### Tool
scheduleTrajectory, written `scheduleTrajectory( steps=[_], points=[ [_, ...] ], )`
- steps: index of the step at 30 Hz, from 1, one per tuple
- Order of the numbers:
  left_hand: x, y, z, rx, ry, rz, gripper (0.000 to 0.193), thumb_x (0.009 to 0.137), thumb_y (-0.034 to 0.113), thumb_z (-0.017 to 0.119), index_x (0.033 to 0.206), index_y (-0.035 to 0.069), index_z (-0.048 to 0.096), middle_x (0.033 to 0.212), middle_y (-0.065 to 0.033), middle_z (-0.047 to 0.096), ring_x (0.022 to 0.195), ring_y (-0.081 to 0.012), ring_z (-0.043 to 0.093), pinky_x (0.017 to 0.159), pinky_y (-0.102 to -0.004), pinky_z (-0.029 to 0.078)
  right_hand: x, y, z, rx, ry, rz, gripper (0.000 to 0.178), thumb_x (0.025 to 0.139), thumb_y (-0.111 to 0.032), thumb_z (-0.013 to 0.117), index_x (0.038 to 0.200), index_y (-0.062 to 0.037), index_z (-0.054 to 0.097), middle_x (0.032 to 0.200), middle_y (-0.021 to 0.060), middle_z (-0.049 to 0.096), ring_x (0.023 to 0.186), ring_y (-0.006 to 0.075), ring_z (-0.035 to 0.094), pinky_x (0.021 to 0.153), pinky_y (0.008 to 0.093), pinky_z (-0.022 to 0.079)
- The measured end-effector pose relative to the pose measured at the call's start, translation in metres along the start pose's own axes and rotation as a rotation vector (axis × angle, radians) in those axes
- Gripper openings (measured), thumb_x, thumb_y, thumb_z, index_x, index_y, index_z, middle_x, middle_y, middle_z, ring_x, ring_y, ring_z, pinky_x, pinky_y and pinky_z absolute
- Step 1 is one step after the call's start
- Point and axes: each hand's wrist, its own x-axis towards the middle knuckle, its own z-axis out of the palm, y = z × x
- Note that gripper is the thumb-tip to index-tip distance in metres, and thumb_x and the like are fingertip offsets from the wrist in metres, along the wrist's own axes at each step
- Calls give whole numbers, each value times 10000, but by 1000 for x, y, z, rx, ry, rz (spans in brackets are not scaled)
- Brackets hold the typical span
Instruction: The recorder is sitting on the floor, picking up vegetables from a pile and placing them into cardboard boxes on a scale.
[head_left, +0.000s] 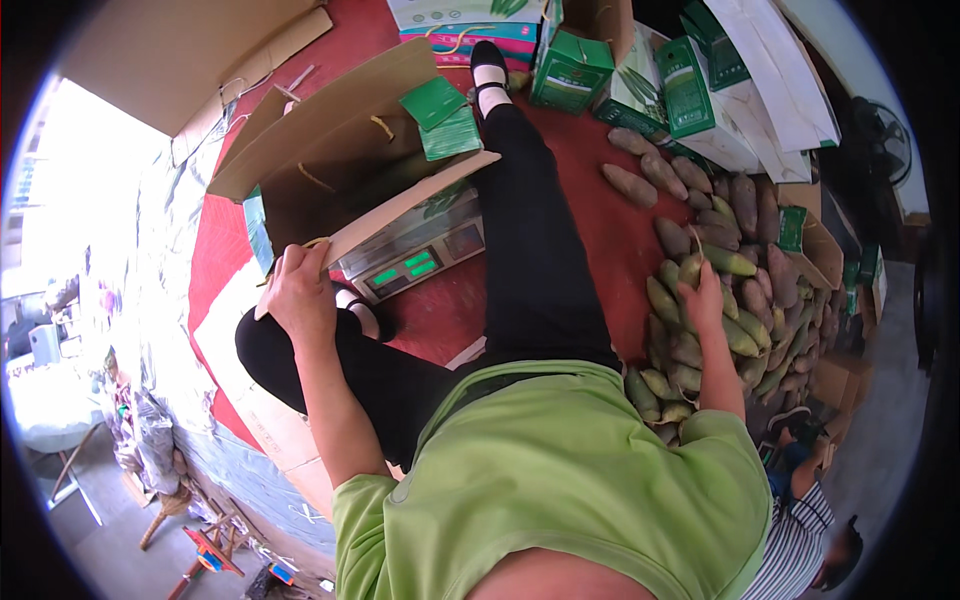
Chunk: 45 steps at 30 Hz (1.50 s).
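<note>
The left hand (302, 290) pinches the near corner of an open brown cardboard carton (335, 125); the right hand (704, 297) curls around a long green root vegetable (690, 267) at the mixed root heap (745, 335) (well apart from the carton).

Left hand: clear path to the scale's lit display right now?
Probably yes: the scale's lit display sits close to the left hand, uncovered by the cardboard box flap, though the hand may need to release that flap first.

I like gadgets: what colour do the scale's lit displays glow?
The displays glow green, seen best in the head view.
</note>
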Motion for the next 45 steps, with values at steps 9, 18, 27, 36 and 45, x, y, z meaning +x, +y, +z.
scheduleTrajectory(
  steps=[9,18,27,36,45],
  points=[
    [1,-3,0,14,-5,-2,252,712,38,633,913,162,719,811,-1,561,860,-204,604,748,-361,469,95,-240,-99,993,37,-433,559,779,18,701,1285,-49,473,1194,76,574,1108,176,560,944,330,473],
    [1,-4,4,-8,2,12,275,708,34,614,916,179,719,789,-27,559,830,-239,612,703,-373,480,75,-427,-61,1443,-297,-687,542,760,-41,750,1242,-43,501,1143,66,585,1000,149,593,873,292,490],
    [2,-1,-2,28,-104,-25,236,795,69,622,997,151,713,873,-35,603,814,-272,629,651,-390,486,88,-303,22,1123,29,-323,304,810,-74,688,1097,-10,612,1062,67,644,970,144,609,840,294,483],
    [2,-2,9,91,-104,26,198,850,172,625,1031,201,701,898,-26,591,831,-250,638,605,-389,478,-12,-29,102,282,-165,200,301,751,-167,694,1028,-57,653,1020,151,669,995,298,633,854,377,494],
    [0,-8,8,137,-134,-38,191,892,192,594,1055,198,694,1011,-38,625,942,-267,644,668,-379,496,-88,99,25,-346,210,451,307,743,-51,601,1035,-144,621,1084,84,584,1065,317,529,838,436,491]
  ],
)
